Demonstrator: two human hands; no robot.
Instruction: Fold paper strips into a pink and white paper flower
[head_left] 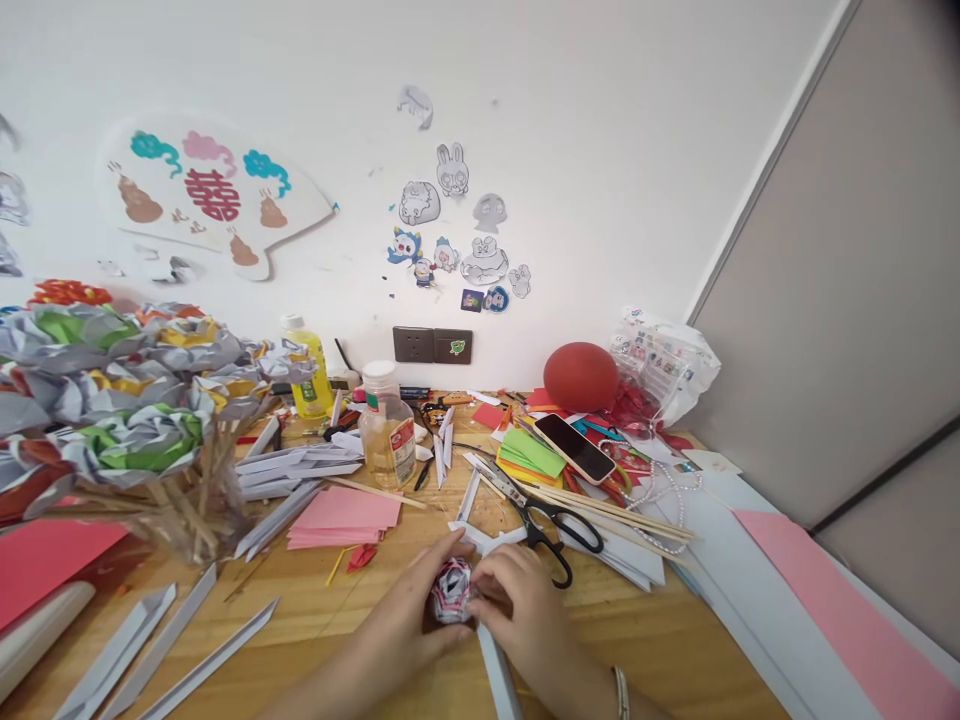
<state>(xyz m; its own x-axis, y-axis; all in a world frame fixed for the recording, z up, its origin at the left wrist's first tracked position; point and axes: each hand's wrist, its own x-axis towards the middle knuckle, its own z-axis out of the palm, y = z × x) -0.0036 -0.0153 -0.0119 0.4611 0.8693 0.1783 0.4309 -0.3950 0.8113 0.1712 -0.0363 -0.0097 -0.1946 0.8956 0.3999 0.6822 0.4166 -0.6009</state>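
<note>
Close to the table's front edge, my left hand [420, 610] curls its thumb and fingers around a small rolled paper flower [453, 588] in white with pink and dark edges. My right hand [521, 605] is closed in a pinch against the flower's right side; what lies between the fingertips is too small to make out. Folded white paper strips [496, 670] reach out from the flower, one toward me and others beyond my fingers. Just past my right hand lie black-handled scissors [544, 515], slightly spread.
Pink paper squares [345, 515], a plastic jar [386, 430] and a yellow bottle [311, 370] stand or lie left of centre. Paper flowers on sticks [142, 430] fill the left. A phone [574, 447], wooden sticks [600, 510] and a red balloon [581, 377] are at right.
</note>
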